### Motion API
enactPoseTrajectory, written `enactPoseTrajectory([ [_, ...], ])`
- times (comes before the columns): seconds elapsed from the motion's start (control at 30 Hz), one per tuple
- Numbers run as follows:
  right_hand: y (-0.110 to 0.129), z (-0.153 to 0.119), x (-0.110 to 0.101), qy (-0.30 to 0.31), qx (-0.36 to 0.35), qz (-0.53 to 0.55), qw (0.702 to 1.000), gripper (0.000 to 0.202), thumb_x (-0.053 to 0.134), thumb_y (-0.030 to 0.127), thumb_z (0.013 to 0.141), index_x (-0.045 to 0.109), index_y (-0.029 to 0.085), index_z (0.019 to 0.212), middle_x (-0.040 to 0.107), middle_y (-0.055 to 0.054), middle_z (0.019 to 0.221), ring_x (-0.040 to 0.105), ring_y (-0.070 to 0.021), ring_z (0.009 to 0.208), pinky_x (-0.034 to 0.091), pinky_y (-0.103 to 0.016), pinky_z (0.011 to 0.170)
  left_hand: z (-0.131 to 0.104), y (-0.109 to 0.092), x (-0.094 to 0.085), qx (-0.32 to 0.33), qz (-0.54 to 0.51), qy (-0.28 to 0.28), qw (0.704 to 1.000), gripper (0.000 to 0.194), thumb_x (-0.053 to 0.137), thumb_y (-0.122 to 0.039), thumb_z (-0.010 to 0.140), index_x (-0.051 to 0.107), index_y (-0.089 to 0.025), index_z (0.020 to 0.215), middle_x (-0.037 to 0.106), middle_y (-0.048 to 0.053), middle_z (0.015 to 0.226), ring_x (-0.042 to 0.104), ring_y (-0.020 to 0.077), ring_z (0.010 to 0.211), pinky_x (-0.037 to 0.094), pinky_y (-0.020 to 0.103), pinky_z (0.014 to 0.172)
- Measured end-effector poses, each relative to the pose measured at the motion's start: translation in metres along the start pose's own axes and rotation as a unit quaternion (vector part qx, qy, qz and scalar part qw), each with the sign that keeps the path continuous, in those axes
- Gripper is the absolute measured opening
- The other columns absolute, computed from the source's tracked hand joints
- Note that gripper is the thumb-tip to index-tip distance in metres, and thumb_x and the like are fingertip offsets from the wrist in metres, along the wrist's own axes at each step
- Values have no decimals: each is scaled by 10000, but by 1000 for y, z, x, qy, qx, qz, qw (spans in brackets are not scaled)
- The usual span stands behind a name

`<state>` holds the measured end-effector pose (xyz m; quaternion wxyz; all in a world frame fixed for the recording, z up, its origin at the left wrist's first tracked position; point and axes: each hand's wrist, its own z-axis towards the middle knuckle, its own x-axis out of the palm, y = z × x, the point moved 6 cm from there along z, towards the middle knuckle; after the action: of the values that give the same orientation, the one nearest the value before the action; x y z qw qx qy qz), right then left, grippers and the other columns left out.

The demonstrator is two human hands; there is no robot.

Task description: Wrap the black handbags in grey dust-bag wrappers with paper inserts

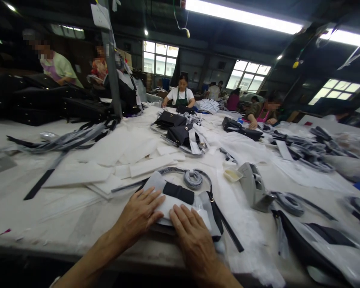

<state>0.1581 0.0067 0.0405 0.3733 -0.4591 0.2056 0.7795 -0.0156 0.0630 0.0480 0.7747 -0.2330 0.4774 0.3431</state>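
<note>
A black handbag (217, 220) lies flat at the table's front edge, partly covered by white wrapping sheet (168, 206) and grey lining. My left hand (142, 210) rests on the sheet's left side, fingers stretched out. Flat on the right part of the sheet is my right hand (193, 232), its fingers extended too. Between and beyond the fingertips sits a black folded panel (179, 193). Just behind the bag is a coiled strap (193, 179) in clear wrap. A loose black strap end (230, 229) sticks out to the right.
A grey tape dispenser (253, 186) stands right of the bag, beside a small yellowish dish (233, 175). Another wrapped bag (315, 244) lies at the right front. White foam sheets (78, 176) and wrapped straps (69, 138) spread leftward. Co-workers sit across the table, near black bags (180, 134).
</note>
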Motion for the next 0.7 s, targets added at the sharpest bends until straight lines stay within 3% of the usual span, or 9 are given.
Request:
enactPoseTrajectory([
  [0.17,-37,-9,-4,25,-45,32,998,640,355,-6,881,446,205,1479,552,-71,1452,524,-232,1330,509,-431,1028,-14,-7,-17,21,-95,66,993,596,616,-147,888,447,-243,1450,535,83,1461,510,223,1335,423,415,1104],
  [0.3,-52,-3,-18,52,-54,88,993,589,463,49,872,510,243,1426,593,-74,1411,554,-243,1298,515,-454,1031,-24,-13,-9,22,-110,15,994,486,457,-69,923,550,-252,1363,624,67,1362,549,196,1301,411,440,1122],
  [0.4,-39,13,-19,47,-33,111,992,570,561,146,880,489,224,1441,569,-98,1432,507,-281,1342,470,-511,1084,-32,-15,4,4,-101,-42,994,436,378,-80,973,595,-245,1313,667,69,1298,577,189,1271,381,470,1140],
  [0.5,-16,26,-6,35,-39,130,990,536,554,151,900,493,192,1431,588,-95,1413,514,-280,1336,456,-512,1103,-38,-16,9,0,-98,-70,993,424,349,-108,999,574,-233,1336,676,83,1278,580,184,1266,391,462,1130],
  [0.6,-4,28,11,7,-50,136,989,468,490,94,920,548,194,1374,653,-72,1334,590,-257,1256,479,-502,1078,-40,-17,5,19,-96,-53,994,394,415,-185,996,526,-186,1374,650,119,1314,547,225,1305,376,510,1132],
  [0.7,-1,21,18,-32,-64,119,990,492,426,35,930,537,186,1385,650,-72,1339,567,-235,1286,454,-492,1100,-41,-19,3,35,-66,-10,997,416,492,-235,985,497,-192,1399,617,121,1363,495,272,1352,340,567,1139],
])
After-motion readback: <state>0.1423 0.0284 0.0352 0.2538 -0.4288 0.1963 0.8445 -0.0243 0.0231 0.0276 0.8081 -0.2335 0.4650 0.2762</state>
